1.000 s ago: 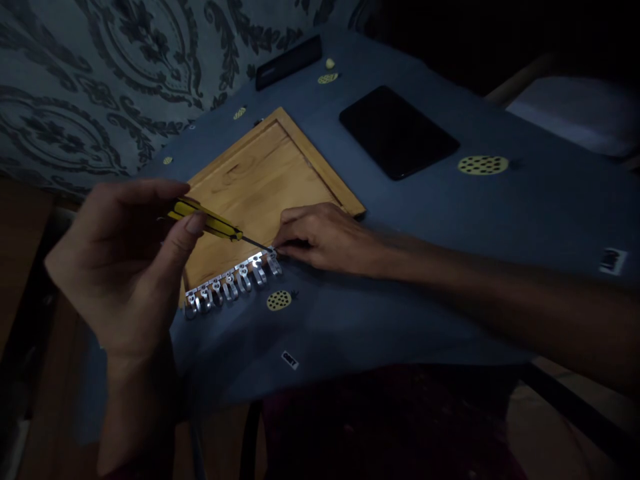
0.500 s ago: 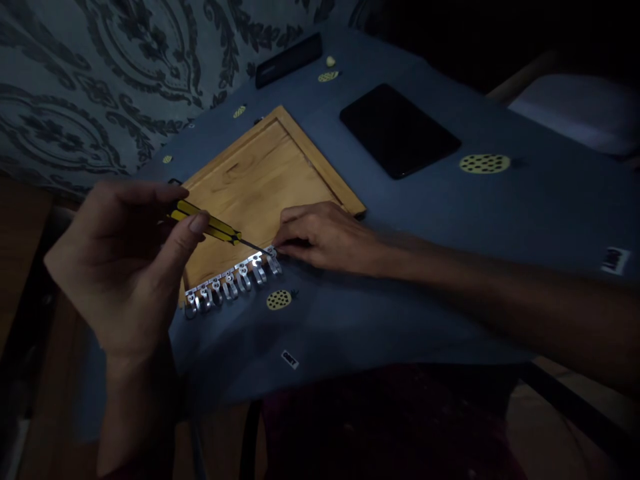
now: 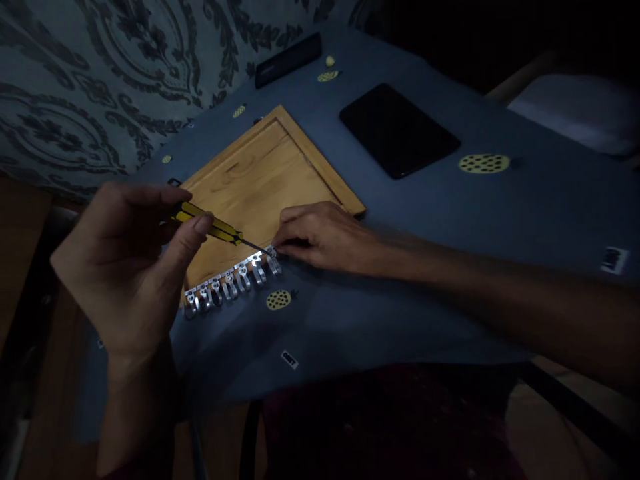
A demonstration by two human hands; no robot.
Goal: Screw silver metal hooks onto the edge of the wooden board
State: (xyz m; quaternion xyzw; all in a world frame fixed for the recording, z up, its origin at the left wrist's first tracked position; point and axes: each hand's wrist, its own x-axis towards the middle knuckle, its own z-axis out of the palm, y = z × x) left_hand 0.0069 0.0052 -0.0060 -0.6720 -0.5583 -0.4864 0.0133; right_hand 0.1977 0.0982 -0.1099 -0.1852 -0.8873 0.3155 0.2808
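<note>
Screwdriver (image 3: 215,228) is pinched by left hand (image 3: 127,280); right hand (image 3: 325,238) is bunched at hook rail (image 3: 229,275), hold unclear. Left hand has shifted slightly toward three o'clock.

The frame is dim, sinking to black at upper right. Weak light falls on the board (image 3: 250,167) mid-frame, and the hooks (image 3: 229,285) glint white below it. Soft shadow darkens the cloth (image 3: 350,327) at lower centre. Toward the right edge, the label (image 3: 614,260) looks smeared. The light's source cannot be told.
</note>
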